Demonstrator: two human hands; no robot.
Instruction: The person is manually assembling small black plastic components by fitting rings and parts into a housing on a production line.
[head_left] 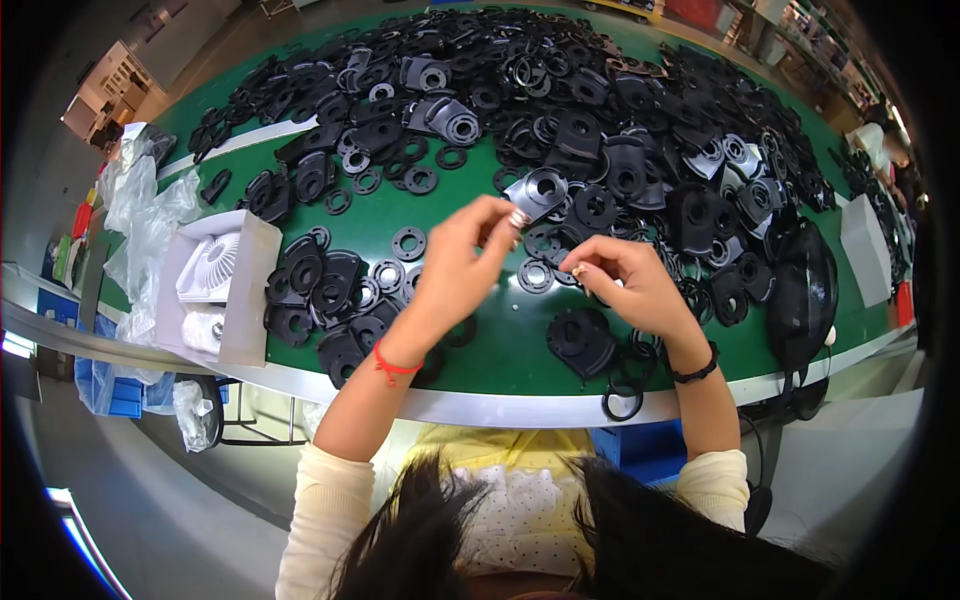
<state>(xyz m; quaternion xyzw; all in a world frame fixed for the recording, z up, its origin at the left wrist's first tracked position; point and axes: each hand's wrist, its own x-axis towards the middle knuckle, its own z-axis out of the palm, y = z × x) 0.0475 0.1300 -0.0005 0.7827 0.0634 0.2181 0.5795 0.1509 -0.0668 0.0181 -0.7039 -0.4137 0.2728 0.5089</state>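
Note:
My left hand [462, 252] is closed above the table, its thumb and fingertips drawn together. Its fingertips are beside a black plastic housing [540, 190] with a round hole; whether they touch it, or pinch something small, I cannot make out. To its right, my right hand [635, 287] is closed too, thumb and index finger at the edge of a dark piece by the black flat rings. One such ring with small holes [535, 276] lies between the hands. Closer to me, another black housing [580, 342] lies flat beside thin black rings [622, 403].
A large heap of black housings and rings [580, 130] covers the far side of the green table [480, 360]. At left stands a white box [252, 290] holding white fan-like parts [212, 268], beside clear plastic bags [150, 220]. A black bag [803, 300] sits at right.

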